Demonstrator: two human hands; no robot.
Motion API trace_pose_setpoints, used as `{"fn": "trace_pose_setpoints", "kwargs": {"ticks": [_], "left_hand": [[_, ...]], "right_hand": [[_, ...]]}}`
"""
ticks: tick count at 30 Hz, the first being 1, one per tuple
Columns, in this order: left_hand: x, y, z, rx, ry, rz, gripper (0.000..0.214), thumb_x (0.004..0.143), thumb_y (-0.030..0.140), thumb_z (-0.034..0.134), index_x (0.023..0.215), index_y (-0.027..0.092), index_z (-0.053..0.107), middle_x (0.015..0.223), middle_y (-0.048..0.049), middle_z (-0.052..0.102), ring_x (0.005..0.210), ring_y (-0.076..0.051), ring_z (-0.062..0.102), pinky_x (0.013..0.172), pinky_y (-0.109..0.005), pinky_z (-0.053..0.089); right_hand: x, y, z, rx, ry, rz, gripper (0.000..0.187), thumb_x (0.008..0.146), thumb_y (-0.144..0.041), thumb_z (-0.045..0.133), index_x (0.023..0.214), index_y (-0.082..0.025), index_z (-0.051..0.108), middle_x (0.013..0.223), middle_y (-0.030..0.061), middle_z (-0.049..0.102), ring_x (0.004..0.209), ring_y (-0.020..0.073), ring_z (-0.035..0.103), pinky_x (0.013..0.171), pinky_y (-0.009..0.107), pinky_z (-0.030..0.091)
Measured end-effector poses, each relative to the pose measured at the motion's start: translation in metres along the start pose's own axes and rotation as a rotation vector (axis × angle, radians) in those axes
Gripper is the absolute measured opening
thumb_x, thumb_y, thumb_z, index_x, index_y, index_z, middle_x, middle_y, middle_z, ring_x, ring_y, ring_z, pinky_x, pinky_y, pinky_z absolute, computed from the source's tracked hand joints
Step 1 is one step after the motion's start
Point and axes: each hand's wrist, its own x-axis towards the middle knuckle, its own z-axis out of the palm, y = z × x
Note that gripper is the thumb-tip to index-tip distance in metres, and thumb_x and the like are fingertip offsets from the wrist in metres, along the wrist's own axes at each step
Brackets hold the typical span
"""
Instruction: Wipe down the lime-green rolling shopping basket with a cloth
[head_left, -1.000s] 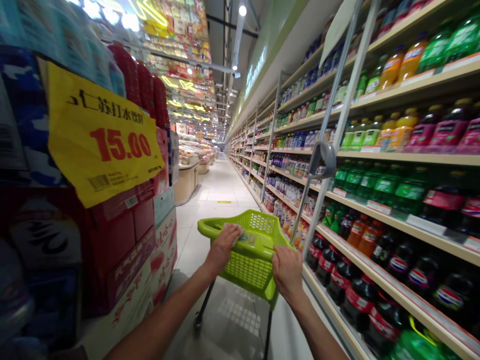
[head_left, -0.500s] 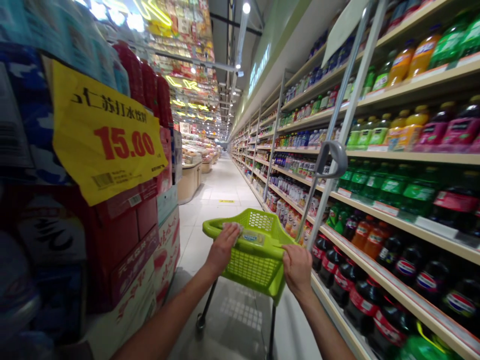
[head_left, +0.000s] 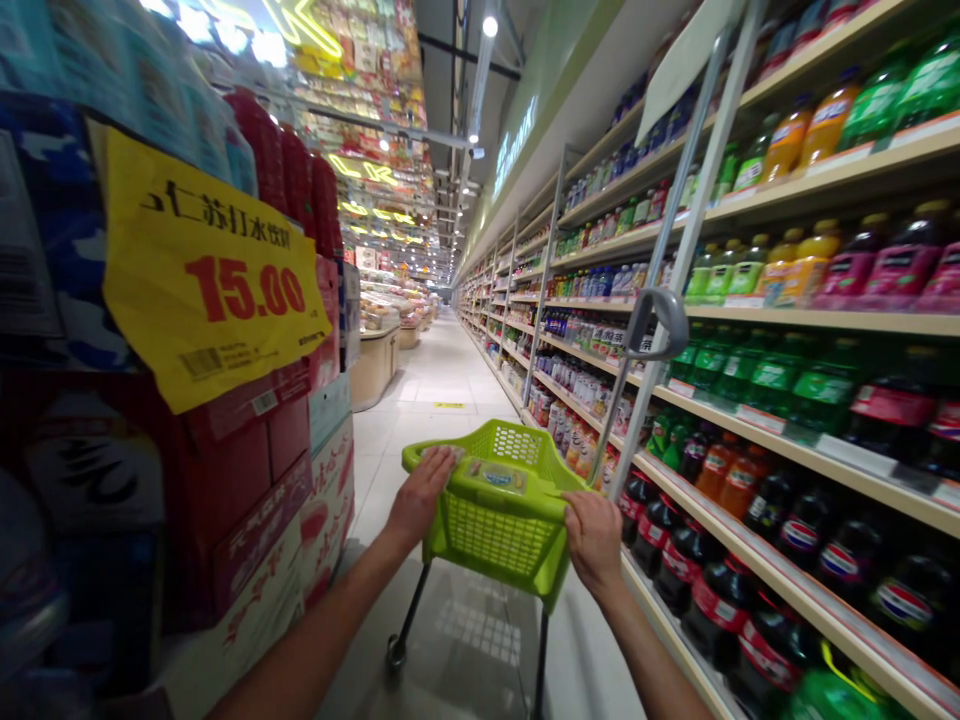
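Observation:
A lime-green shopping cart (head_left: 499,530) with a plastic basket and dark legs stands right in front of me. My left hand (head_left: 418,495) presses a crumpled whitish wipe (head_left: 453,455) onto the left part of the cart's handle. Most of that wipe is hidden under the fingers. At the right end of the handle, my right hand (head_left: 592,530) is closed around the green plastic; its fingertips are partly out of sight. Between the two hands a small label panel (head_left: 495,478) is set into the handle.
Shelves of bottled drinks (head_left: 795,375) line the right side, with a grey hooked handle (head_left: 658,325) on a metal pole close by. Stacked drink cartons (head_left: 247,500) and a yellow price sign (head_left: 217,280) crowd the left. A tiled aisle (head_left: 442,360) runs ahead.
My left hand has slid the wipe leftward along the handle, away from the label panel. My right hand keeps its grip on the cart. The view has shifted slightly.

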Motion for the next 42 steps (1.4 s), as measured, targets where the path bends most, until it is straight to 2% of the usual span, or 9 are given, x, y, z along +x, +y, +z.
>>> {"fn": "trace_pose_setpoints", "kwargs": {"ticks": [5,9,12,18,24,26,31,38,42], "left_hand": [[0.000,-0.018,-0.002,0.077,0.127,-0.161,0.056,0.074,-0.002,0.027,0.124,0.019,0.044,0.123,-0.0078,0.053,0.121,-0.020,0.040,0.098,-0.043,0.041],[0.008,0.025,0.009,0.002,0.055,0.033,0.048,0.080,0.003,0.031,0.125,0.016,0.042,0.127,-0.0083,0.049,0.124,-0.019,0.036,0.100,-0.041,0.038],[0.011,0.028,0.010,-0.022,0.026,0.100,0.045,0.082,0.006,0.032,0.123,0.018,0.043,0.126,-0.0071,0.050,0.123,-0.020,0.037,0.100,-0.042,0.038],[0.006,-0.003,0.006,0.039,0.097,-0.249,0.050,0.076,0.000,0.031,0.120,0.016,0.047,0.128,-0.0116,0.047,0.119,-0.024,0.043,0.094,-0.043,0.044],[0.013,0.065,0.026,-0.112,-0.004,0.105,0.045,0.082,0.005,0.031,0.124,0.017,0.043,0.130,-0.0105,0.045,0.125,-0.020,0.035,0.100,-0.040,0.038],[0.015,0.060,0.023,-0.108,0.006,0.128,0.043,0.083,0.007,0.031,0.123,0.017,0.044,0.129,-0.0105,0.046,0.124,-0.021,0.035,0.100,-0.040,0.038],[0.011,0.036,0.014,-0.042,0.081,-0.128,0.046,0.081,0.004,0.031,0.123,0.017,0.044,0.130,-0.0092,0.045,0.124,-0.022,0.036,0.100,-0.041,0.039],[0.010,0.089,0.025,-0.167,0.086,0.213,0.041,0.084,0.007,0.034,0.123,0.016,0.044,0.129,-0.0103,0.046,0.127,-0.021,0.030,0.101,-0.039,0.038],[0.011,0.063,0.018,-0.108,0.167,-0.018,0.049,0.082,0.003,0.031,0.127,0.019,0.040,0.132,-0.0092,0.043,0.126,-0.021,0.032,0.101,-0.041,0.037]], "right_hand": [[-0.001,0.001,0.003,0.002,0.007,0.035,0.028,0.085,-0.028,0.035,0.090,-0.020,0.061,0.092,0.0038,0.063,0.094,0.0197,0.051,0.088,0.038,0.027],[-0.001,0.003,0.007,0.006,0.001,0.020,0.027,0.085,-0.028,0.035,0.091,-0.020,0.061,0.092,0.0035,0.063,0.094,0.0199,0.050,0.088,0.038,0.027],[0.000,0.004,0.006,0.011,-0.021,0.019,0.028,0.086,-0.027,0.035,0.094,-0.019,0.060,0.094,0.0042,0.063,0.096,0.0196,0.050,0.089,0.037,0.026],[0.001,-0.003,0.004,0.031,-0.012,0.055,0.029,0.086,-0.027,0.033,0.091,-0.019,0.061,0.093,0.0046,0.063,0.096,0.0198,0.050,0.090,0.039,0.026],[0.000,-0.001,0.008,0.039,-0.002,0.034,0.034,0.086,-0.026,0.030,0.104,-0.019,0.058,0.104,0.0060,0.062,0.105,0.0209,0.048,0.093,0.042,0.026],[-0.001,0.004,0.008,0.048,-0.015,0.016,0.037,0.087,-0.027,0.028,0.110,-0.018,0.055,0.108,0.0072,0.060,0.108,0.0211,0.047,0.094,0.043,0.026],[-0.002,0.003,0.009,0.097,-0.016,0.077,0.041,0.088,-0.027,0.023,0.117,-0.017,0.050,0.115,0.0089,0.057,0.113,0.0215,0.044,0.096,0.044,0.028],[-0.004,0.008,0.007,0.090,-0.007,0.024,0.040,0.088,-0.029,0.026,0.115,-0.015,0.052,0.112,0.0098,0.058,0.108,0.0213,0.047,0.095,0.043,0.029],[-0.004,0.012,0.004,0.083,-0.010,0.011,0.039,0.088,-0.029,0.026,0.113,-0.017,0.053,0.108,0.0089,0.059,0.105,0.0205,0.049,0.093,0.042,0.031]]}}
